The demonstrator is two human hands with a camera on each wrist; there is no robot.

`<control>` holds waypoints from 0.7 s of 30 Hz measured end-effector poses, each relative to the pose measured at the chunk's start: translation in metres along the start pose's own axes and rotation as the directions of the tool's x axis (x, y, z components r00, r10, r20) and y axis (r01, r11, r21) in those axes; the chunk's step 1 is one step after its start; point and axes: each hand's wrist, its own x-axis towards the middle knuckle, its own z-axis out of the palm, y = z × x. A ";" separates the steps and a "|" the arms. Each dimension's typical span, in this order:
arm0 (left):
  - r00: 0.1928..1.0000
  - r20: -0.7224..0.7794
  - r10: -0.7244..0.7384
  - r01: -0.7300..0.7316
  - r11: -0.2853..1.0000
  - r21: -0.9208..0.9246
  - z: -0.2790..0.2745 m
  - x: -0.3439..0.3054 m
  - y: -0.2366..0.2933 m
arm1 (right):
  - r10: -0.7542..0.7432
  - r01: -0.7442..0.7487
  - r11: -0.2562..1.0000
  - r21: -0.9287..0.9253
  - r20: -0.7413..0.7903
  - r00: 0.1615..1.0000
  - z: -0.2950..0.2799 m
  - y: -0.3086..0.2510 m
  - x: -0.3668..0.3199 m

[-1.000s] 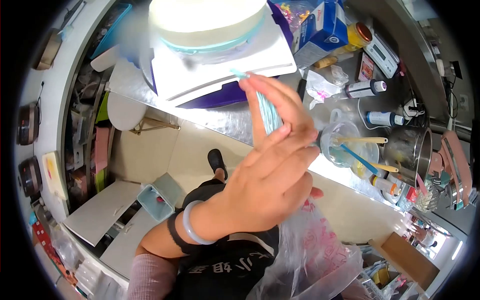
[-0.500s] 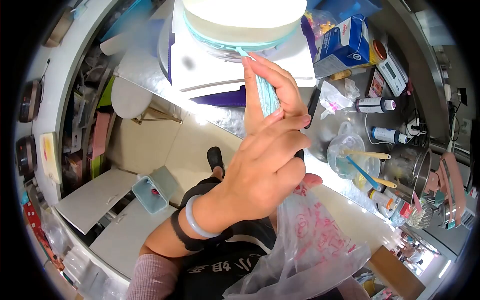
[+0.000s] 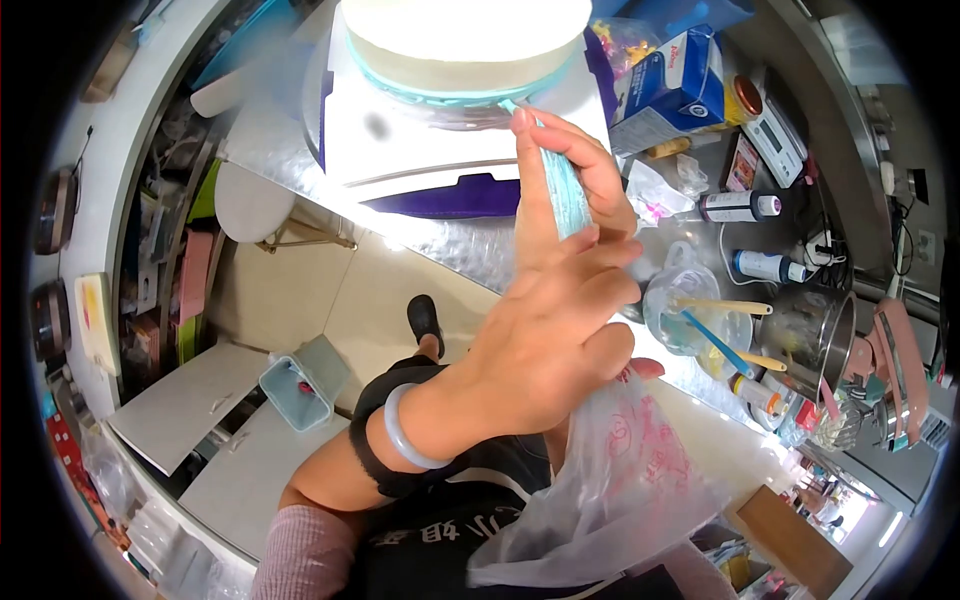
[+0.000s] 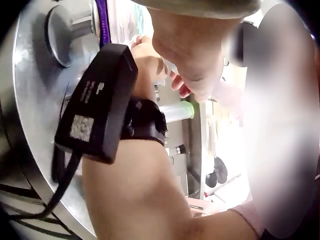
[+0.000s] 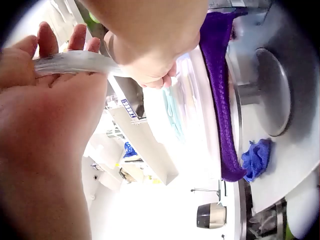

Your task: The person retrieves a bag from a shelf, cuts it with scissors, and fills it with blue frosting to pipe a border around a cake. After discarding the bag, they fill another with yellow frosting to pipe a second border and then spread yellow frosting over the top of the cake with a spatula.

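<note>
A round cream-covered cake [image 3: 460, 50] stands at the top of the head view, with a teal band round its lower edge. My left hand [image 3: 520, 330], wearing a pale bangle, pinches a piping bag [image 3: 566, 195] filled with teal cream. The bag's tip is right at the cake's lower side. Its loose clear end, printed in pink, hangs down in front of the apron. My right hand [image 5: 50, 115] holds the bag farther back, where it crosses the palm in the right wrist view; the head view mostly hides this hand behind the left one.
The cake's white board [image 3: 400, 150] lies over a purple mat [image 3: 450, 198] on a metal table. To the right are a blue carton [image 3: 670, 90], two bottles, a plastic jug [image 3: 690, 300] with spatulas, a steel bowl and a pink mixer [image 3: 898, 360]. A bin [image 3: 305, 385] stands below.
The piping bag's tip has risen to the cake's lower side and then shifted right along it. Both hands have moved with the bag, and the head view has shifted slightly.
</note>
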 end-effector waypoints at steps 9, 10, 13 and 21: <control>0.993 0.031 0.110 -0.114 0.947 0.300 0.030 0.049 0.067 | -0.026 -0.039 0.935 -0.352 -0.179 0.984 -0.065 -0.087 -0.016; 0.993 -0.002 0.114 -0.108 0.945 0.308 0.042 0.052 0.073 | -0.038 -0.046 0.915 -0.400 -0.201 0.979 -0.079 -0.096 -0.021; 0.977 0.068 0.204 -0.207 0.978 0.041 0.073 0.056 0.101 | -0.057 -0.093 0.826 -0.556 -0.248 0.967 -0.124 -0.111 -0.041; 0.964 0.003 -0.264 0.199 0.718 -0.667 0.201 0.011 0.147 | 0.011 -0.186 0.536 -0.823 -0.214 0.977 -0.230 -0.071 -0.096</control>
